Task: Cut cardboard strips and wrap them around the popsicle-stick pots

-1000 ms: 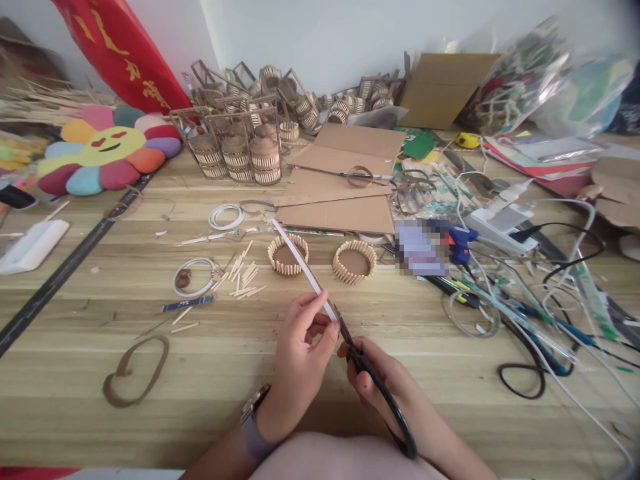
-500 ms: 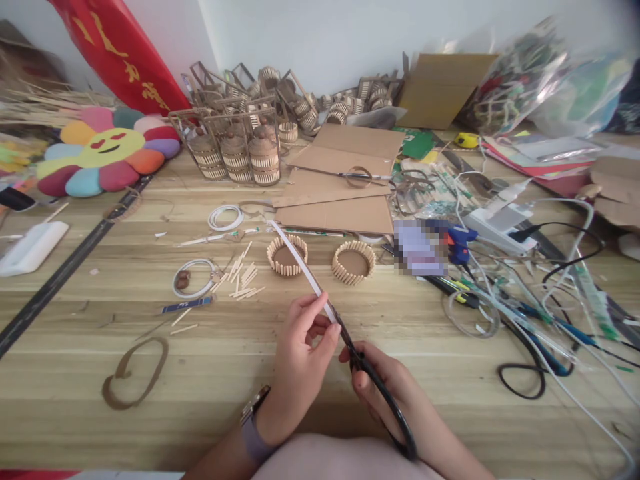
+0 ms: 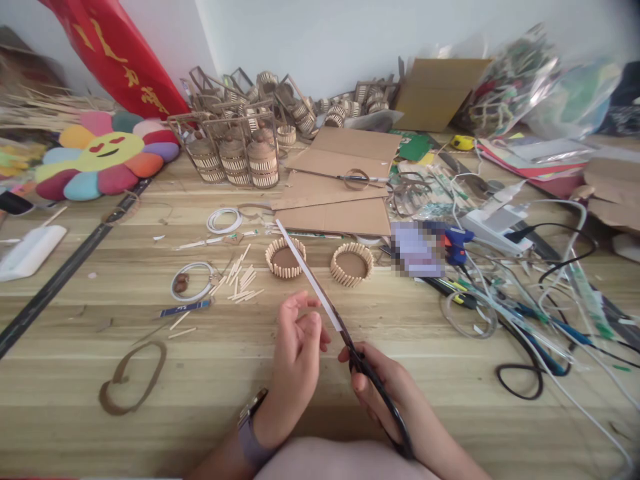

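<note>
My right hand [image 3: 385, 383] grips black-handled scissors [image 3: 383, 393], whose blades point up and to the left. A narrow white strip [image 3: 313, 280] with a brown edge lies along the blades and reaches toward the cardboard. Just left of the strip is my left hand [image 3: 300, 340], its fingers loosely curled and apart, with nothing held. A watch [image 3: 253, 407] is on that wrist. Beyond the hands stand two small round rings of wooden sticks, one [image 3: 286, 259] partly behind the strip, the other [image 3: 351, 265] to its right.
Loose sticks [image 3: 243, 283], a white coil [image 3: 193, 281] and a brown strip loop [image 3: 133, 378] lie at left. Cardboard sheets [image 3: 335, 200] lie behind the rings. Cables [image 3: 520, 380], a glue gun [image 3: 456, 243] and a power strip [image 3: 500, 230] crowd the right.
My left hand has let go of the white strip and moved slightly left and down, its fingers now apart. The strip stays along the scissors, which have hardly moved.
</note>
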Demonstrator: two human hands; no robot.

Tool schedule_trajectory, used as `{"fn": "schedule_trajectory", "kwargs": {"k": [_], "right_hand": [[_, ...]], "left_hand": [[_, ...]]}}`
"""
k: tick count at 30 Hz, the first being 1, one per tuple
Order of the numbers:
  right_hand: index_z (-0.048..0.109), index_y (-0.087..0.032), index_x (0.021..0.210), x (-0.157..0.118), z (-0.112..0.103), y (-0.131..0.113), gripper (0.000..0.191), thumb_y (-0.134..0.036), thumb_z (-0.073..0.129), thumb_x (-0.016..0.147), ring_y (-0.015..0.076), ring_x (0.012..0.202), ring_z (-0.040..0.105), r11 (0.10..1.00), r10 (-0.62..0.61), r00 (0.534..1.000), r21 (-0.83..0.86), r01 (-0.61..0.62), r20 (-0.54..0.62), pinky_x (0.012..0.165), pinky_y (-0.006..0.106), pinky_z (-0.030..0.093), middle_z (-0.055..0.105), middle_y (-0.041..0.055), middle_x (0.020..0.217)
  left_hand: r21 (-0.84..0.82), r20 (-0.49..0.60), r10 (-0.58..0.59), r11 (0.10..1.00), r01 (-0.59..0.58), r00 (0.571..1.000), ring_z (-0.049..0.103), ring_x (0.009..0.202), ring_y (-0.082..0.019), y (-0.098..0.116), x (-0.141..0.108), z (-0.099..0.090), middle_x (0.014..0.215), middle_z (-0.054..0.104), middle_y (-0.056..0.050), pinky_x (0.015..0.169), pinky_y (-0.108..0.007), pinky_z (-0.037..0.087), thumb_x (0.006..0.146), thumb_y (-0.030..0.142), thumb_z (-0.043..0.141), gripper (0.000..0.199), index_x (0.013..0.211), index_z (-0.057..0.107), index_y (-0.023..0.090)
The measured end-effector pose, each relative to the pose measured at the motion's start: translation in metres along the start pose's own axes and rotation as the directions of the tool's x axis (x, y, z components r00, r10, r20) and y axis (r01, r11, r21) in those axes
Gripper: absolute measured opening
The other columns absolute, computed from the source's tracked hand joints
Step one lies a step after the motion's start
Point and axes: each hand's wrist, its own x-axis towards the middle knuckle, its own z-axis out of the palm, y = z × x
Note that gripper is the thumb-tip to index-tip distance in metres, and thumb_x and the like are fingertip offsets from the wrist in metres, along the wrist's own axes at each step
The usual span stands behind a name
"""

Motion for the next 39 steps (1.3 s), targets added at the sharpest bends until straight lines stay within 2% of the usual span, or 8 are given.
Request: {"fn": "schedule_trajectory", "kwargs": {"k": [3,7,12,17,27,39], "right_hand": [[0.056,-0.018,0.101,0.001,0.0003,0.0012,0.075,-0.088,0.043,0.077,0.0099,0.048,0.034,1.0,-0.004,1.0,-0.005,0.005,0.003,0.041,0.023,0.028,0.037,-0.0061,0.061],[0.056,-0.019,0.101,0.0018,0.0001,0.0028,0.075,-0.088,0.042,0.077,0.0093,0.049,0.035,1.0,-0.017,0.999,-0.02,0.018,0.041,0.042,0.022,0.032,0.04,-0.0054,0.064],[0.054,-0.019,0.102,0.0007,-0.0002,0.0044,0.071,-0.086,0.041,0.08,0.0106,0.051,0.041,0.999,-0.022,0.997,-0.035,0.025,0.072,0.046,0.023,0.038,0.042,-0.0052,0.065],[0.057,-0.019,0.1,0.0009,-0.0002,0.0074,0.066,-0.081,0.04,0.085,0.0119,0.053,0.044,0.989,-0.116,0.992,-0.081,0.12,0.053,0.051,0.024,0.041,0.044,-0.0046,0.062],[0.059,-0.018,0.103,0.0025,-0.0021,0.0039,0.08,-0.09,0.038,0.076,0.0133,0.06,0.044,0.986,-0.157,0.987,-0.042,0.159,0.044,0.062,0.029,0.05,0.047,-0.0025,0.068],[0.06,-0.017,0.096,0.0062,0.0025,0.0085,0.085,-0.095,0.038,0.07,0.0122,0.056,0.039,0.993,-0.119,0.993,-0.01,0.119,0.01,0.055,0.027,0.048,0.042,-0.0042,0.064]], "left_hand": [[0.049,0.056,-0.104,0.994,0.101,0.993,0.05,0.053,-0.01,0.0015,0.0046,-0.0016,0.066,0.054,0.003,0.052,-0.023,0.043,0.096,0.061,0.044,0.043,0.087,0.051,0.02],[0.082,0.124,-0.175,0.983,0.166,0.977,0.043,0.052,-0.01,0.0025,0.0096,-0.0034,0.06,0.048,0.004,0.05,-0.023,0.036,0.094,0.06,0.046,0.047,0.069,0.046,0.021],[0.097,0.12,-0.185,0.98,0.174,0.975,0.042,0.053,-0.01,0.003,0.0106,-0.0042,0.058,0.046,0.005,0.051,-0.024,0.034,0.092,0.052,0.049,0.039,0.069,0.045,0.022],[0.123,0.118,-0.161,0.981,0.147,0.98,0.042,0.054,-0.011,0.0027,0.0099,-0.0049,0.059,0.045,0.006,0.052,-0.024,0.034,0.093,0.046,0.046,0.033,0.07,0.043,0.022],[0.192,0.17,-0.097,0.979,0.063,0.981,0.039,0.053,-0.011,0.0068,0.0073,-0.001,0.058,0.041,0.006,0.049,-0.023,0.033,0.092,0.038,0.044,0.027,0.069,0.041,0.023],[0.177,0.175,-0.111,0.981,0.079,0.978,0.038,0.053,-0.01,0.0052,0.0054,-0.0007,0.059,0.04,0.007,0.051,-0.022,0.034,0.091,0.042,0.046,0.029,0.069,0.041,0.023]]}}
